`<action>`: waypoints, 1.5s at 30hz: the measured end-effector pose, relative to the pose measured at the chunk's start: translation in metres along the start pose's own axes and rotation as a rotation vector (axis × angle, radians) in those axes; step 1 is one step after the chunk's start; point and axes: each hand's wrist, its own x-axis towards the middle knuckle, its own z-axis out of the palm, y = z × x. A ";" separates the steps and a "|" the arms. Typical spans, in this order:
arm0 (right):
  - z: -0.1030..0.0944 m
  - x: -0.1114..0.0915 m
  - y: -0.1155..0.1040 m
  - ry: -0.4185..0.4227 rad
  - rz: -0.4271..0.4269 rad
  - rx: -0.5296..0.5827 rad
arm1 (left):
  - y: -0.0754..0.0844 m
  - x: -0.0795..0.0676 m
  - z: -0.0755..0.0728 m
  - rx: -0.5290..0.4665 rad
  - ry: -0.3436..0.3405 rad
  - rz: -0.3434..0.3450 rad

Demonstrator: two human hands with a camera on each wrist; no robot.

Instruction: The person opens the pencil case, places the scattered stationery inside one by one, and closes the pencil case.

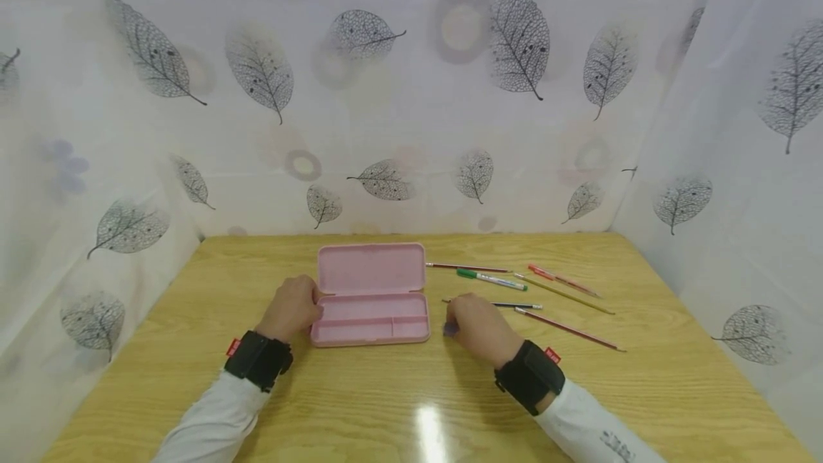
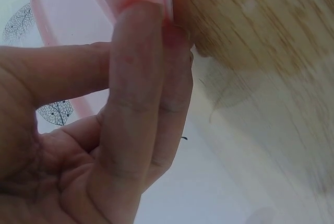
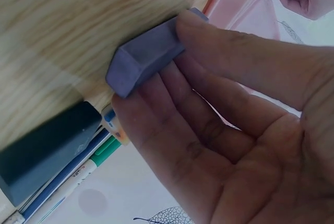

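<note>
A pink pencil case (image 1: 371,269) lies opened flat on the wooden table, its lid leaning back and its divided tray (image 1: 353,331) toward me. My left hand (image 1: 289,308) pinches the left edge of the case; in the left wrist view the fingertips (image 2: 138,18) press against the pink wall. To the right of the case, my right hand (image 1: 482,331) holds a purple eraser (image 3: 151,51) between thumb and fingers, low over the table. Whether the eraser touches the tabletop, I cannot tell. The tray's compartments show nothing inside.
Right of the case lie a green marker (image 1: 492,279), a red pen (image 1: 562,280), a yellow pencil (image 1: 566,294), a dark blue pencil (image 1: 517,305) and red pencils (image 1: 572,329). A dark block (image 3: 49,148) sits near the right fingers. Leaf-patterned curtains (image 1: 411,113) surround the table.
</note>
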 end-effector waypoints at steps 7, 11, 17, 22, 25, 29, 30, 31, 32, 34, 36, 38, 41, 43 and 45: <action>-0.004 0.002 -0.001 0.017 -0.015 0.017 | -0.001 0.001 0.001 0.004 0.011 0.020; -0.009 0.005 -0.006 0.067 -0.068 0.024 | -0.003 0.001 0.002 0.004 0.014 0.019; -0.018 0.010 -0.016 0.068 -0.075 0.027 | -0.004 0.001 0.003 0.013 0.022 0.027; -0.020 0.012 -0.021 0.050 -0.062 0.037 | -0.003 0.000 0.003 0.028 0.022 0.020; -0.019 0.013 -0.023 0.046 -0.060 0.049 | -0.002 -0.001 0.003 0.019 0.034 0.038; -0.017 0.016 -0.024 0.054 -0.070 0.071 | -0.001 -0.004 0.003 0.010 0.072 0.089; -0.017 0.016 -0.024 0.057 -0.073 0.074 | -0.001 -0.005 0.003 0.012 0.080 0.100; -0.017 0.017 -0.025 0.060 -0.075 0.076 | -0.001 -0.005 0.003 0.013 0.086 0.107; -0.017 0.018 -0.025 0.062 -0.080 0.077 | -0.001 -0.006 0.003 0.015 0.090 0.113; -0.018 0.019 -0.027 0.064 -0.083 0.073 | -0.001 -0.006 0.003 0.020 0.091 0.116; -0.019 0.020 -0.029 0.069 -0.092 0.068 | -0.001 -0.005 0.003 0.027 0.089 0.114; -0.020 0.021 -0.031 0.066 -0.096 0.064 | -0.002 -0.005 0.003 0.031 0.087 0.112; -0.019 0.023 -0.034 0.053 -0.093 0.068 | -0.001 -0.005 0.003 0.029 0.084 0.112; -0.018 0.024 -0.036 0.036 -0.085 0.067 | -0.001 -0.005 0.003 0.024 0.081 0.114; -0.016 0.025 -0.039 0.023 -0.083 0.057 | -0.001 -0.005 0.003 0.020 0.080 0.116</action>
